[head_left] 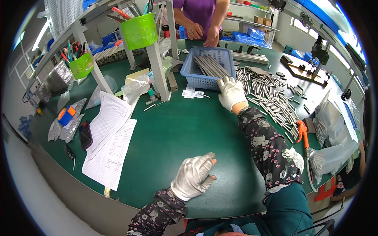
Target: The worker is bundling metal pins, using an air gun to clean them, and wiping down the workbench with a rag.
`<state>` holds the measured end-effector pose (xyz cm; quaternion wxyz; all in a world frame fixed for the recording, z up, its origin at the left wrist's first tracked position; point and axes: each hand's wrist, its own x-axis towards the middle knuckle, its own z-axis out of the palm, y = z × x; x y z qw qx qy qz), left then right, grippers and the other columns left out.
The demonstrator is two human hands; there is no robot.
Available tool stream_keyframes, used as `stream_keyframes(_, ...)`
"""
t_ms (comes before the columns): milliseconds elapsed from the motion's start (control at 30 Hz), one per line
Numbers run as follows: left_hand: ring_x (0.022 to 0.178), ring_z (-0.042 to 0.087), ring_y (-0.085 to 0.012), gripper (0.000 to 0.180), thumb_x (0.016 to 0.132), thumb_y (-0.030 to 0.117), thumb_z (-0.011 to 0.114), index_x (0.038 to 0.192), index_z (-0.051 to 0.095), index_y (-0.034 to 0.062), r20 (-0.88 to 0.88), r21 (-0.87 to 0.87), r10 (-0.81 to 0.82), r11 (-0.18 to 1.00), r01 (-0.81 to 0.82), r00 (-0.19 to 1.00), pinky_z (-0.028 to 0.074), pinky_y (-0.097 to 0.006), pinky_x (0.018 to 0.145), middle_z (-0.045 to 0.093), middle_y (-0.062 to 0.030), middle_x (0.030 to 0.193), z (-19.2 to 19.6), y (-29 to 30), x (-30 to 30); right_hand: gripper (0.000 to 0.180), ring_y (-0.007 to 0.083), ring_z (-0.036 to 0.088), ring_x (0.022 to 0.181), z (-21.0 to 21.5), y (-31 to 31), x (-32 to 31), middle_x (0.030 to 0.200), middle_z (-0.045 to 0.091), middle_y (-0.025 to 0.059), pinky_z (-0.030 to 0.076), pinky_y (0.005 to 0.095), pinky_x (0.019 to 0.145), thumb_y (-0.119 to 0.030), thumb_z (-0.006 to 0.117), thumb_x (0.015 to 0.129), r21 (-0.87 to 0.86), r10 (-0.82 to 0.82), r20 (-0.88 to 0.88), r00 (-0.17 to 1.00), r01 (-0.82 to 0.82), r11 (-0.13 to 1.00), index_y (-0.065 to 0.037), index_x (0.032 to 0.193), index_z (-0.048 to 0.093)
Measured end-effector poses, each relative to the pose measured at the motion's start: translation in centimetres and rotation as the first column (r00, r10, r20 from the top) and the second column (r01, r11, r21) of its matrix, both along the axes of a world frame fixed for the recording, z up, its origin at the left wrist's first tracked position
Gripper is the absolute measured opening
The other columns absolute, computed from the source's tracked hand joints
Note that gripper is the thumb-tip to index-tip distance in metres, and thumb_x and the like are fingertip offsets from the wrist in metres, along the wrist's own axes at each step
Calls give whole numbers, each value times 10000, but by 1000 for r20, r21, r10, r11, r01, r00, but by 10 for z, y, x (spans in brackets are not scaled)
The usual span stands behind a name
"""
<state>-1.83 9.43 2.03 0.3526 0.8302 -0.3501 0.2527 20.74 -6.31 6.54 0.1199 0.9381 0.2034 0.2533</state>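
My right hand (231, 93), in a white glove, reaches to the near right corner of a blue plastic basket (202, 83). Its fingers are bent at the rim and seem to grip it; the fingertips are partly hidden. Inside the basket lies a bundle of long thin metal rods (211, 65). Beside my right hand, many short metal pins (271, 92) are spread in a loose pile. My left hand (193, 176), gloved with some bare fingertips showing, rests near the table's front edge, fingers apart and nothing in it.
Printed sheets (112, 145), a black phone (85, 135) and blue-orange tape (66, 115) lie left. An orange air gun (302, 133) and plastic bags (332, 145) are at right. Behind the basket stands a co-worker (201, 15). Green tool bins (138, 31) hang on a metal frame.
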Motion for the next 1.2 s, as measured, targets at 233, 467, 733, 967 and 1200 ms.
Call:
stream_keyframes(233,839,608,-326,401,853,316,541,980,559,-65,-106,-20,-167,986,166,980,508,-377,694,578,-204,1042,-1,-18,-9,278,281,600,909,28,10,44,930,618,148,471,396,778,-249,537,779,330,-42,-31,999,50,943,-55,970,591)
stream_keyframes(467,880,600,-332,381,742,204,613,1011,553,-59,-199,-106,-211,976,193,957,508,-383,734,555,-213,1097,1,-21,-9,673,335,497,1138,32,29,118,1223,505,218,391,386,961,-396,545,765,342,-211,-549,809,448,826,-71,1321,348)
stream_keyframes(733,911,590,-304,445,734,249,640,1050,536,-46,-236,-120,-210,975,186,949,492,-386,743,538,-187,1120,1,-24,-8,822,285,490,1169,-2,6,197,1268,500,147,398,365,961,-441,617,733,245,-411,-647,642,685,686,-63,1381,280)
stream_keyframes(967,904,585,-306,362,786,215,585,1037,543,-43,-270,-94,-152,987,131,951,492,-388,745,534,-187,1133,0,-17,-6,655,318,546,1094,32,40,135,1193,547,188,441,395,901,-305,656,717,165,-376,-578,724,556,815,-16,1268,448)
stream_keyframes(1200,909,587,-297,439,857,350,534,1083,524,-26,-229,-49,-107,994,98,968,489,-392,750,556,-159,1107,-11,-12,-6,416,277,592,1034,41,52,124,1129,597,155,463,408,853,-203,552,832,102,-381,-436,815,465,879,-39,1212,517)
